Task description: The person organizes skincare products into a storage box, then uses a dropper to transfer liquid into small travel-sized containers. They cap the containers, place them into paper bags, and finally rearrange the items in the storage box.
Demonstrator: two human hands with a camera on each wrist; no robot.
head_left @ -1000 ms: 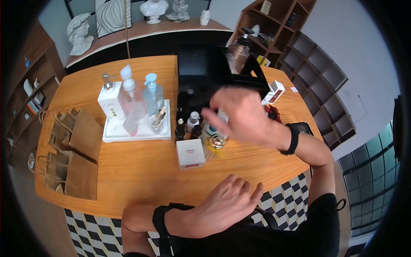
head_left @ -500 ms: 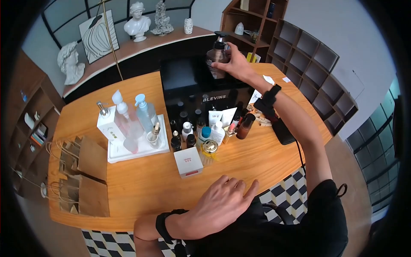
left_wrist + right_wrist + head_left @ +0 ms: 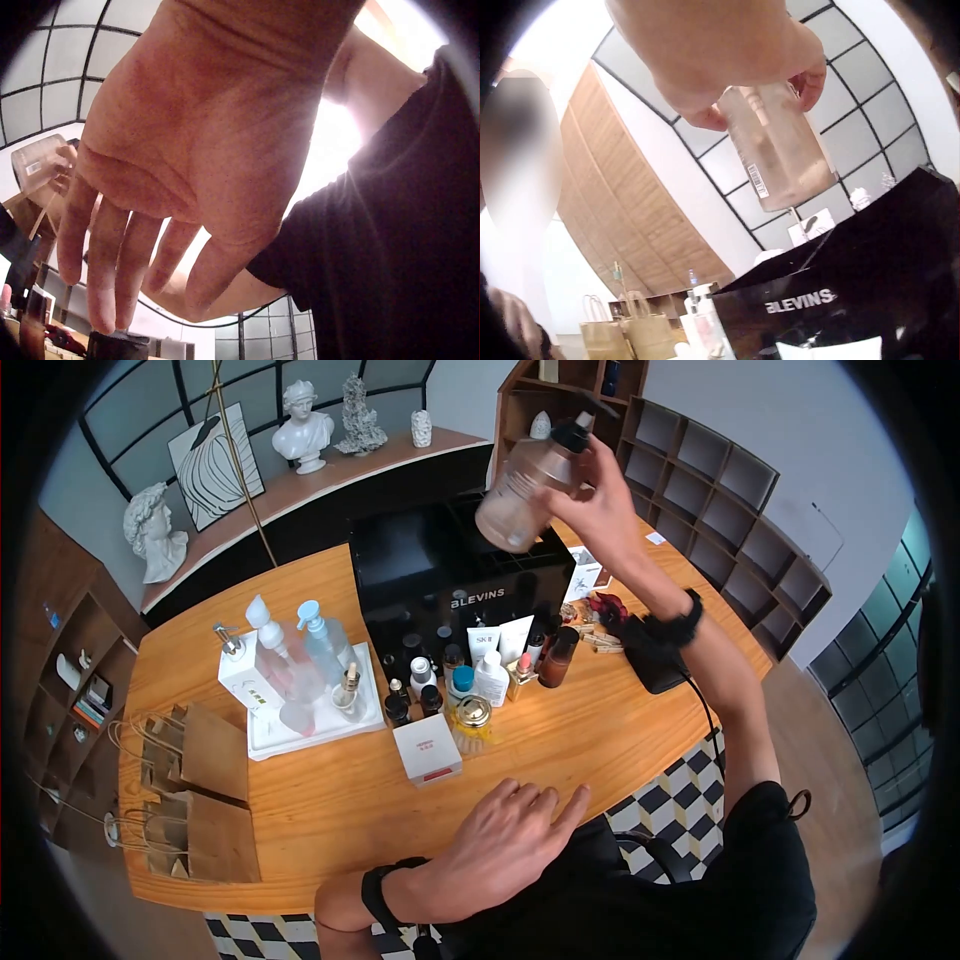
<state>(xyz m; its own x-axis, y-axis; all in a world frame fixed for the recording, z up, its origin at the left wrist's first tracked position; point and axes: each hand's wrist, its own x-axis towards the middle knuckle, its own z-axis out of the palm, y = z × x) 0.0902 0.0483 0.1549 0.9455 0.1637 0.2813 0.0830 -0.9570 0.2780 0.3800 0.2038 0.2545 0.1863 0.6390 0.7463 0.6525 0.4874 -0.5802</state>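
Note:
My right hand grips a clear brownish pump bottle with a black pump head by its upper part. The bottle tilts in the air over the glossy black box lettered BLEVINS. In the right wrist view, the fingers and thumb wrap the bottle from both sides, and a barcode label shows near its base. My left hand hovers by the table's front edge, fingers loosely extended and holding nothing. The left wrist view shows its bare palm.
Several small cosmetic bottles and tubes stand before the box, with a white carton in front. A white tray with pump bottles and brown paper bags are at left. A black pouch lies at right.
My right hand reached the pump bottle standing in the black box, took hold of it, and lifted it up, tilting it. The left hand stayed near the table edge. The head view shifted.

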